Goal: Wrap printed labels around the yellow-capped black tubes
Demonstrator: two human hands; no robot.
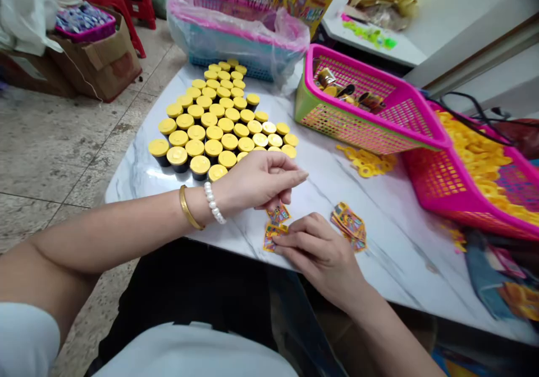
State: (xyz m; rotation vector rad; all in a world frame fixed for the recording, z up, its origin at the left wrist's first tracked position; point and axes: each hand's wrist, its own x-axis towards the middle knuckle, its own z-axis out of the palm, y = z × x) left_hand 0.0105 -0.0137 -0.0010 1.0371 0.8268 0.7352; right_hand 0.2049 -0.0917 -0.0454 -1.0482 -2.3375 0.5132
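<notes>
So the left arm comes in from the left edge of the frame, forearm angled up to the middle, with the left hand (256, 182) bent at the wrist and its fingers curled loosely over the upper card (279, 214); I honestly can't say if anything's tucked in there. The right hand (326, 253) reaches up from the lower right, thumb and fingertips drawn together, pinching the lower card (269, 239) just below centre. Both cards are small, flat and colourful with yellow borders, and a loose card stack (350, 221) of similar ones sits right of the right hand. Left wrist has a smooth gold bangle (187, 208) and a string of round pearly beads (213, 202). The surface (391, 214) is glossy, white with grey marble veining. Squat black tubs with round yellow lids (214, 133) fill the upper middle, packed close behind the left hand. Small yellow rings (365, 162) lie in front of the pink-and-green mesh basket (357, 122), upper right. Room-wise, the lower card is close to the near edge, which curves at left and slants toward the lower right. Best bare stretch is the marble between the card stack and those rings.
</notes>
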